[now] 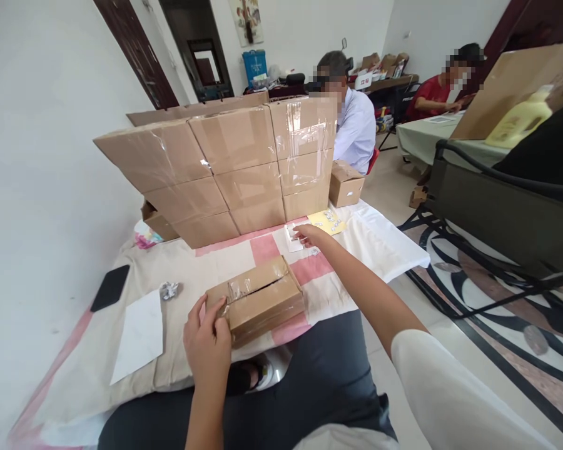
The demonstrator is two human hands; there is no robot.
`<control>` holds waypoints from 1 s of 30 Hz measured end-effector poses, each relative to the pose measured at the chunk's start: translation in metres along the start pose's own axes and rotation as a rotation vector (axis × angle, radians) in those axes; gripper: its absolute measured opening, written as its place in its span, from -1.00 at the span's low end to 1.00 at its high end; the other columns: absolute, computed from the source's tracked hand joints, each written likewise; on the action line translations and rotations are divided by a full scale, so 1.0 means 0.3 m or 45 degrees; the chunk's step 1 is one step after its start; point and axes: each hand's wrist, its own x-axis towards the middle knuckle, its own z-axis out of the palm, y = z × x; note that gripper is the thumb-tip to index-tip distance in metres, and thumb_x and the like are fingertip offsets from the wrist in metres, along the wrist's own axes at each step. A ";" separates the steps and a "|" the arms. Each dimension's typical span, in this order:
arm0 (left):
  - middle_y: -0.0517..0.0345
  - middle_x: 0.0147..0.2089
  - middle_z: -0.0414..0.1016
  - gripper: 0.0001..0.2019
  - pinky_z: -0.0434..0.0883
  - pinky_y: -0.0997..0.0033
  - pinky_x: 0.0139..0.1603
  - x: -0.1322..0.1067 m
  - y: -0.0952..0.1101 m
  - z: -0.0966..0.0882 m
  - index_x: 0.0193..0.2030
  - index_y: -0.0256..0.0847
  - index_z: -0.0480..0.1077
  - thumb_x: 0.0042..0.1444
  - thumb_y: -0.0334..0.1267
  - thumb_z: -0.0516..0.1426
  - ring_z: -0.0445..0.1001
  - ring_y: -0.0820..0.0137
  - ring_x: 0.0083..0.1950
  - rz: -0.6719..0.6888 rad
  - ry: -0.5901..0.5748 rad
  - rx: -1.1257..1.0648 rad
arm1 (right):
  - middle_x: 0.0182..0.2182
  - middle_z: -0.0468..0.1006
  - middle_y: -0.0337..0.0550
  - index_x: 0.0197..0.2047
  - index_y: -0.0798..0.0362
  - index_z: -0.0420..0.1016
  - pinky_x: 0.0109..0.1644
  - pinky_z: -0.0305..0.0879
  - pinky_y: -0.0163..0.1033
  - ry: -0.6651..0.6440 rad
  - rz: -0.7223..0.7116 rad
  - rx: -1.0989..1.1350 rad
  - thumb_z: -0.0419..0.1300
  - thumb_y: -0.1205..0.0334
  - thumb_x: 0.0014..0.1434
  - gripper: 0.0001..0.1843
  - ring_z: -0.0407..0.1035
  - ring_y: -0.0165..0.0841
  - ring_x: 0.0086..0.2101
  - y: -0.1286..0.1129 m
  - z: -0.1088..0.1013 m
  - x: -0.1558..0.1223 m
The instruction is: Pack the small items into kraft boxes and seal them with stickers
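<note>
My left hand point(209, 337) grips the left end of a taped cardboard box point(267, 306), fingers bent over its edge and corner. The box lies flat at the front of the table, with a dark slit along its top seam. Farther back, my right hand point(309, 235) reaches to a small white open tray or box point(294, 244), its fingers curled together over it. What those fingers hold, if anything, is too small to make out. Beside that hand lies a yellow sheet point(327, 222) with several small, shiny, clear-looking pieces. One similar small piece point(314, 252) rests on the cloth.
A wall of taped cardboard point(248, 169) stands across the table's back, with a smaller carton point(346, 183) at its right. A black phone point(110, 288), white paper point(141, 334) and crumpled paper point(169, 290) lie left. Two people sit beyond; a folding chair point(502, 206) stands right.
</note>
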 end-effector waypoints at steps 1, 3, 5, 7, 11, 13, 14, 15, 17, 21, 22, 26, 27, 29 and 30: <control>-0.04 0.33 0.36 -0.63 0.27 -0.05 0.42 -0.001 -0.002 0.001 0.03 -0.12 0.57 0.23 -0.32 -0.01 0.37 0.06 0.34 0.002 0.004 -0.006 | 0.13 0.50 0.00 0.21 0.08 0.43 0.08 0.51 0.04 -0.011 0.042 0.008 0.24 0.08 0.37 -0.58 0.48 -0.19 0.02 -0.008 0.007 0.008; -0.05 0.33 0.36 -0.63 0.28 -0.04 0.42 -0.002 -0.007 0.004 0.03 -0.14 0.57 0.23 -0.33 -0.01 0.37 0.06 0.35 0.016 0.009 -0.017 | 0.13 0.49 0.01 0.21 0.09 0.43 0.08 0.50 0.04 -0.012 0.105 0.025 0.24 0.09 0.38 -0.58 0.48 -0.19 0.03 -0.019 0.023 0.019; -0.05 0.32 0.36 -0.62 0.29 -0.02 0.42 -0.001 -0.011 0.006 0.03 -0.14 0.58 0.23 -0.33 -0.01 0.38 0.06 0.34 0.026 0.007 -0.027 | 0.14 0.49 0.01 0.21 0.09 0.43 0.08 0.50 0.04 0.001 0.148 0.046 0.24 0.09 0.38 -0.58 0.48 -0.19 0.03 -0.027 0.039 0.025; -0.05 0.32 0.36 -0.62 0.30 -0.01 0.41 0.000 -0.012 0.008 0.03 -0.15 0.58 0.23 -0.34 0.00 0.38 0.07 0.34 0.028 0.008 -0.034 | 0.13 0.49 0.01 0.21 0.09 0.43 0.08 0.50 0.04 0.020 0.173 0.068 0.24 0.09 0.38 -0.58 0.48 -0.19 0.02 -0.037 0.055 0.028; -0.06 0.33 0.36 -0.62 0.30 -0.02 0.42 0.000 -0.009 0.008 0.03 -0.15 0.59 0.25 -0.35 -0.01 0.36 0.06 0.36 0.008 0.018 -0.049 | 0.13 0.49 0.00 0.21 0.08 0.43 0.07 0.51 0.04 0.065 0.142 0.113 0.24 0.08 0.38 -0.58 0.48 -0.19 0.02 -0.045 0.083 0.027; -0.06 0.34 0.36 -0.62 0.29 -0.02 0.43 0.000 -0.007 0.007 0.04 -0.16 0.59 0.26 -0.34 -0.02 0.35 0.06 0.37 0.004 0.017 -0.060 | 0.13 0.49 0.00 0.21 0.08 0.43 0.07 0.51 0.04 0.096 0.097 0.134 0.24 0.08 0.38 -0.58 0.48 -0.19 0.02 -0.034 0.097 0.022; -0.06 0.34 0.36 -0.62 0.29 -0.02 0.43 -0.001 -0.006 0.007 0.05 -0.16 0.59 0.27 -0.34 -0.01 0.35 0.06 0.38 0.003 0.017 -0.065 | 0.13 0.50 0.00 0.21 0.09 0.43 0.07 0.51 0.04 0.116 0.069 0.142 0.24 0.08 0.38 -0.58 0.48 -0.19 0.02 -0.023 0.105 0.019; -0.05 0.34 0.36 -0.62 0.29 -0.01 0.43 -0.001 -0.006 0.007 0.05 -0.16 0.59 0.27 -0.34 -0.01 0.35 0.07 0.38 0.003 0.018 -0.070 | 0.13 0.50 0.01 0.21 0.09 0.43 0.06 0.51 0.03 0.139 0.040 0.149 0.24 0.08 0.38 -0.58 0.49 -0.19 0.01 -0.010 0.112 0.015; -0.04 0.33 0.37 -0.62 0.29 0.01 0.43 -0.002 -0.005 0.006 0.05 -0.14 0.59 0.27 -0.34 -0.01 0.36 0.08 0.37 0.003 0.019 -0.079 | 0.12 0.50 0.01 0.20 0.10 0.43 0.06 0.51 0.03 0.190 -0.019 0.156 0.24 0.08 0.37 -0.58 0.49 -0.19 0.01 0.021 0.127 0.008; -0.06 0.33 0.37 -0.61 0.30 0.00 0.43 -0.003 -0.010 0.007 0.04 -0.18 0.59 0.27 -0.33 -0.02 0.37 0.06 0.36 0.004 0.021 -0.084 | 0.12 0.50 0.01 0.20 0.10 0.44 0.07 0.51 0.03 0.283 -0.105 0.164 0.24 0.07 0.38 -0.59 0.49 -0.20 0.01 0.076 0.155 0.005; -0.07 0.33 0.36 -0.62 0.30 -0.01 0.43 -0.003 -0.011 0.008 0.04 -0.19 0.59 0.27 -0.33 -0.02 0.36 0.06 0.37 0.001 0.021 -0.087 | 0.11 0.51 0.01 0.20 0.09 0.44 0.06 0.51 0.02 0.302 -0.122 0.167 0.24 0.07 0.38 -0.59 0.49 -0.20 0.01 0.087 0.162 0.006; -0.06 0.33 0.36 -0.62 0.29 0.03 0.44 -0.005 -0.017 0.010 0.04 -0.18 0.59 0.27 -0.33 -0.02 0.36 0.08 0.37 0.000 0.033 -0.103 | 0.09 0.52 -0.01 0.18 0.09 0.45 0.04 0.52 0.00 0.369 -0.185 0.168 0.23 0.07 0.38 -0.61 0.50 -0.22 -0.02 0.125 0.186 0.007; -0.05 0.32 0.37 -0.62 0.29 0.04 0.44 -0.006 -0.017 0.011 0.04 -0.17 0.60 0.27 -0.33 -0.01 0.36 0.09 0.37 0.003 0.039 -0.105 | 0.09 0.52 -0.01 0.17 0.09 0.45 0.04 0.52 0.00 0.386 -0.202 0.163 0.23 0.07 0.38 -0.61 0.50 -0.21 -0.02 0.134 0.191 0.007; -0.03 0.32 0.37 -0.62 0.28 0.05 0.46 -0.006 -0.017 0.013 0.03 -0.17 0.60 0.25 -0.35 -0.01 0.37 0.10 0.36 0.011 0.049 -0.115 | 0.07 0.53 -0.03 0.15 0.09 0.47 0.04 0.53 -0.02 0.421 -0.231 0.143 0.23 0.06 0.38 -0.62 0.51 -0.22 -0.03 0.150 0.202 0.004; -0.04 0.32 0.37 -0.62 0.28 0.04 0.46 -0.005 -0.017 0.015 0.03 -0.17 0.60 0.25 -0.35 0.00 0.37 0.10 0.36 0.012 0.050 -0.121 | 0.07 0.54 -0.03 0.14 0.08 0.48 0.04 0.52 -0.02 0.437 -0.244 0.130 0.22 0.05 0.39 -0.64 0.51 -0.22 -0.03 0.158 0.208 0.003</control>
